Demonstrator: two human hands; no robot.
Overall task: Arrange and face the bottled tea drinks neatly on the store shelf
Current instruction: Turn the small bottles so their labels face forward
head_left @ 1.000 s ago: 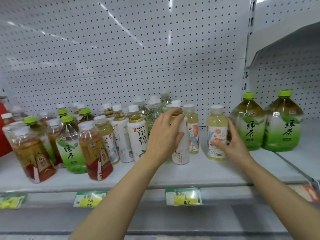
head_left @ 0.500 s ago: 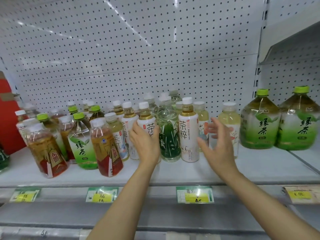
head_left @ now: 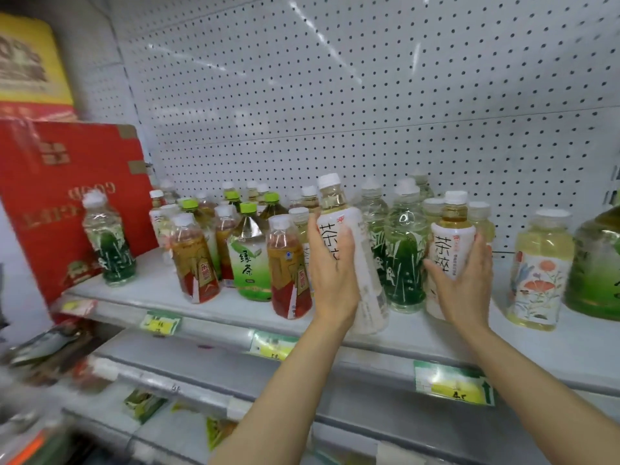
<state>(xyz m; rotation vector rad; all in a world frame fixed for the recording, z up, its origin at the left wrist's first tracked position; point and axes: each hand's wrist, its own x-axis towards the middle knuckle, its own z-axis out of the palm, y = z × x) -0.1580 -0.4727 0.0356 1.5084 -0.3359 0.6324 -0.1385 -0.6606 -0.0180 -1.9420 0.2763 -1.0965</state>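
Observation:
Two white-labelled tea bottles with black characters stand out at the shelf front. My left hand (head_left: pixel 330 270) grips one white bottle (head_left: pixel 362 263), which tilts to the left, its base near the shelf edge. My right hand (head_left: pixel 464 283) grips the second white bottle (head_left: pixel 451 236), which stands upright. Between them stands a clear bottle with a green leaf label (head_left: pixel 404 260). Left of my left hand crowd amber tea bottles (head_left: pixel 288 270) and a green-capped green tea bottle (head_left: pixel 250 256).
The grey shelf (head_left: pixel 141 290) has a pegboard back. A floral-label pale bottle (head_left: pixel 540 273) and a large green tea jug (head_left: pixel 597 263) stand at right. A lone green-leaf bottle (head_left: pixel 109 239) stands by a red carton (head_left: pixel 57 182) at left. Price tags (head_left: pixel 451 384) line the edge.
The camera swung left. My left hand took hold of a white bottle and tilted it forward. My right hand moved from open in the air onto the other white bottle.

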